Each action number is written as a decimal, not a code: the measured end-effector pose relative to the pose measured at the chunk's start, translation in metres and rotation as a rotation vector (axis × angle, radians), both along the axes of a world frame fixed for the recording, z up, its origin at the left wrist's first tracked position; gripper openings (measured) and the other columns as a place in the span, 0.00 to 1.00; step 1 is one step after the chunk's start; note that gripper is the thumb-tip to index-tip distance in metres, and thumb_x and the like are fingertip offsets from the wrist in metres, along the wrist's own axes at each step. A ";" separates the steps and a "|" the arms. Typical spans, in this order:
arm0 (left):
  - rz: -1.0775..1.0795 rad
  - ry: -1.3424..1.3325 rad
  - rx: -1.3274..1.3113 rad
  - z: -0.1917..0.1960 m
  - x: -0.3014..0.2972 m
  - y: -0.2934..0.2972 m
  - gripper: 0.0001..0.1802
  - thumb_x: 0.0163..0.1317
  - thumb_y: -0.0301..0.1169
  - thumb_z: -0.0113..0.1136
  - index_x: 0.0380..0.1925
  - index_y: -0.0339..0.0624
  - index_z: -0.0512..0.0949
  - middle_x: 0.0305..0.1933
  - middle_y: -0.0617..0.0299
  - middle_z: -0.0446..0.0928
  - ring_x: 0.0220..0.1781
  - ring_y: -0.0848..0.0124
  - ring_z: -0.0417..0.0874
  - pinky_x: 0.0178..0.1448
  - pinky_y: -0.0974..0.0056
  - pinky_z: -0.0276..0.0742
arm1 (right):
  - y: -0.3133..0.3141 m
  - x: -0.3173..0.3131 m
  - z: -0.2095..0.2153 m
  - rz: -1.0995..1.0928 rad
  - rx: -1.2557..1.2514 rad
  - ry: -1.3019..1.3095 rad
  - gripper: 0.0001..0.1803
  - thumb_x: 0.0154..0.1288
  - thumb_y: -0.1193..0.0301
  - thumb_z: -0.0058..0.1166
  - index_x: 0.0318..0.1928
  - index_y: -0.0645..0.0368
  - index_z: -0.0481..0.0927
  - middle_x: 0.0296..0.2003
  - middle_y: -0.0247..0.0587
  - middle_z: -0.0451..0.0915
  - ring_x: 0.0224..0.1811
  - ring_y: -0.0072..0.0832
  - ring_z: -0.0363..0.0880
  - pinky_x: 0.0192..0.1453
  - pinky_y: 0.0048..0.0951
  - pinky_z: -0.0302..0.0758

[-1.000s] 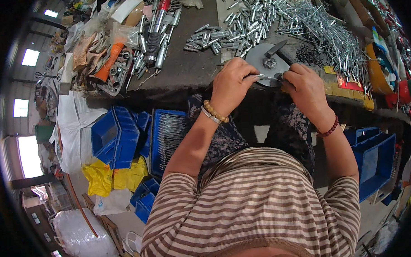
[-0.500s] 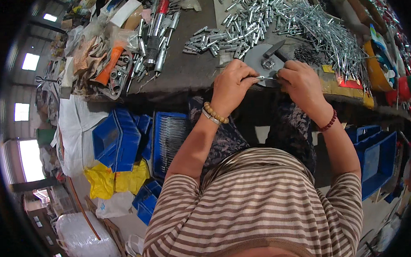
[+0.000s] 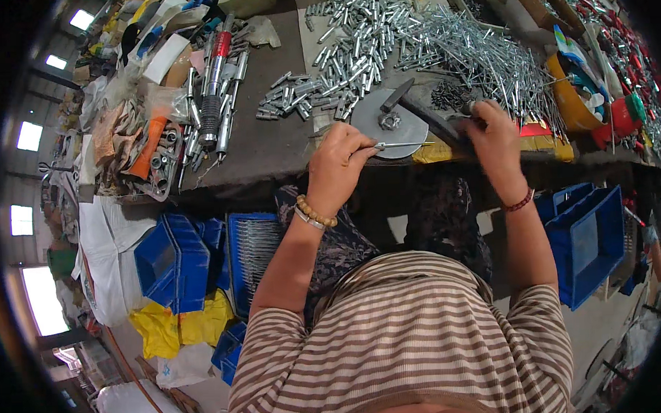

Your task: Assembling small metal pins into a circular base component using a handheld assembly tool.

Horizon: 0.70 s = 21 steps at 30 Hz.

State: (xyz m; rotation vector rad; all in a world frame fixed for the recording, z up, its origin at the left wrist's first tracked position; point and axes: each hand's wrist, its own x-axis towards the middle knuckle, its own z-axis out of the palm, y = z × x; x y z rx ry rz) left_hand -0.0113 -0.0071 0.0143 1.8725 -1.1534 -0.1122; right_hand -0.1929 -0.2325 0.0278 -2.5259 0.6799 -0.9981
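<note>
My left hand (image 3: 340, 166) pinches a thin metal pin (image 3: 405, 144) at the front edge of the dark workbench (image 3: 270, 147), its tip lying across a round grey metal disc (image 3: 389, 121). My right hand (image 3: 492, 132) is further right, fingers closed near a heap of small dark parts (image 3: 450, 97); what it holds is hidden. A dark bar tool (image 3: 429, 119) runs between the two hands. Behind them lie a heap of long thin metal pins (image 3: 485, 48) and a scatter of short silver sleeves (image 3: 340, 60).
Pneumatic tools (image 3: 214, 94) and rags (image 3: 135, 133) lie on the bench's left. An orange bowl (image 3: 570, 96) sits at the right. Blue bins (image 3: 176, 259) stand under the bench at left, another blue bin (image 3: 590, 234) at right. A yellow bag (image 3: 178, 328) is on the floor.
My hands have separated: the right hand moved away to the right toward the small dark parts, while the left hand stays at the disc holding the pin.
</note>
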 end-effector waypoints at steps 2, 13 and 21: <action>-0.027 -0.044 -0.026 0.000 0.002 -0.003 0.05 0.57 0.22 0.69 0.34 0.35 0.85 0.37 0.59 0.78 0.39 0.65 0.82 0.44 0.64 0.77 | -0.018 -0.006 0.000 -0.075 0.095 0.168 0.09 0.61 0.74 0.64 0.41 0.62 0.82 0.39 0.47 0.81 0.45 0.50 0.81 0.45 0.45 0.77; -0.061 -0.396 -0.031 -0.026 0.016 0.002 0.03 0.58 0.29 0.68 0.31 0.44 0.84 0.38 0.60 0.79 0.43 0.58 0.83 0.47 0.55 0.80 | -0.029 0.028 -0.026 0.018 -0.080 0.230 0.11 0.62 0.73 0.63 0.43 0.61 0.77 0.40 0.52 0.79 0.44 0.56 0.80 0.45 0.53 0.76; -0.029 -0.169 -0.061 -0.007 -0.004 0.009 0.06 0.57 0.29 0.69 0.33 0.41 0.84 0.39 0.58 0.77 0.46 0.58 0.82 0.49 0.55 0.78 | 0.003 0.027 0.022 0.151 -0.082 0.151 0.10 0.59 0.76 0.63 0.37 0.61 0.74 0.38 0.51 0.77 0.42 0.54 0.79 0.43 0.50 0.77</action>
